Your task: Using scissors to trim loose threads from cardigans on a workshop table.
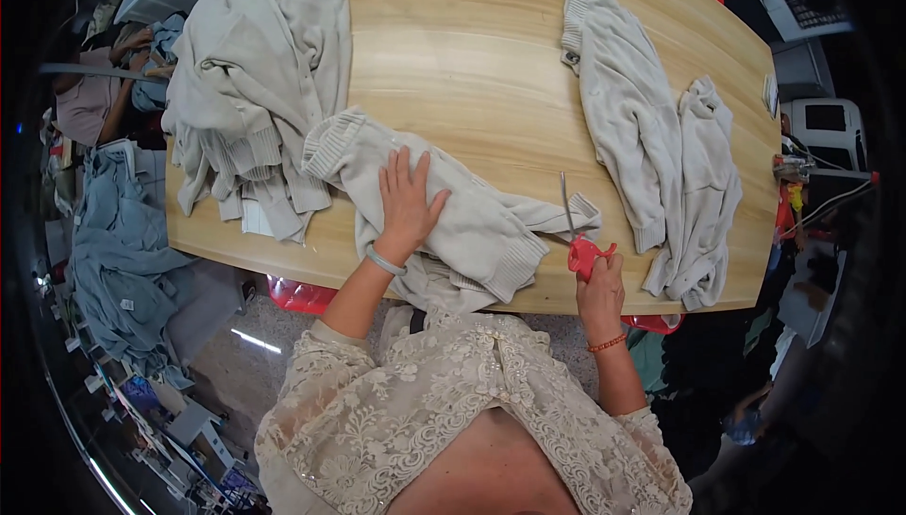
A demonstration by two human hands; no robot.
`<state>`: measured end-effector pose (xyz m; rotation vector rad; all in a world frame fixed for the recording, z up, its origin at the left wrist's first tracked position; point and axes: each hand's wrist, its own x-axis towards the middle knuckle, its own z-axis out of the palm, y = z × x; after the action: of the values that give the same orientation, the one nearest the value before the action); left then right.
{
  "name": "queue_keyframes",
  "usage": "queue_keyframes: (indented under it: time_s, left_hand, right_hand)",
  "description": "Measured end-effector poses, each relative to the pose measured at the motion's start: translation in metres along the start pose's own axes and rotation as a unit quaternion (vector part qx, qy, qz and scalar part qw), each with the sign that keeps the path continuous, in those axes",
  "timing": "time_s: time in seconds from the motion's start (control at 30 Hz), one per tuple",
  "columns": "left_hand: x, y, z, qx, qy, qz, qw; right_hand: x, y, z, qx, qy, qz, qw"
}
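A cream knitted sweater lies on the wooden table in front of me, one ribbed sleeve end pointing right. My left hand rests flat on it, fingers spread, a pale bangle on the wrist. In my right hand is a pair of red-handled scissors; their blades point up, away from me, right by the sleeve's ribbed cuff. An orange cord bracelet circles that wrist.
A heap of cream knitwear fills the table's left end, and two more cream sweaters lie at the right. Blue-grey garments pile on the floor to the left. Red stools show under the table edge.
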<state>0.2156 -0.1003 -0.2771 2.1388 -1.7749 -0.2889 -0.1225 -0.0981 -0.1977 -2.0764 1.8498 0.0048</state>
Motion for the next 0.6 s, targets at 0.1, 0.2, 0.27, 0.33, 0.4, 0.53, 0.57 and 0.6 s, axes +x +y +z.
queue_keyframes:
  time_s: [0.1,0.2,0.27,0.33,0.4,0.53,0.57,0.6]
  left_hand:
    - [-0.002,-0.002,-0.002,-0.051,0.023,0.002,0.998]
    - [0.008,-0.008,0.008,-0.033,0.048,-0.041,0.997]
    - [0.015,-0.011,0.025,-0.006,0.053,-0.024,0.998]
    - [0.017,0.000,0.037,-0.018,0.042,-0.005,0.999]
    - [0.020,0.020,0.040,-0.050,-0.011,0.081,0.995]
    - [0.029,0.043,0.047,-0.081,-0.077,0.194,0.975]
    - [0.033,0.045,0.049,-0.082,-0.080,0.208,0.971]
    - [0.037,0.045,0.049,-0.082,-0.083,0.220,0.968]
  right_hand:
    - [0.005,-0.003,-0.001,0.082,0.039,-0.070,0.993]
    - [0.016,-0.026,-0.005,0.147,0.129,-0.147,0.970]
    - [0.021,-0.034,-0.004,0.196,0.042,-0.070,0.977]
    - [0.027,-0.037,0.005,0.238,0.001,-0.036,0.970]
    - [0.035,-0.040,-0.004,0.123,-0.042,-0.128,0.983]
    - [0.035,-0.029,0.007,0.122,-0.118,-0.082,0.982]
    - [0.034,-0.026,0.005,0.135,-0.121,-0.075,0.981]
    - [0.032,-0.025,0.003,0.130,-0.118,-0.064,0.982]
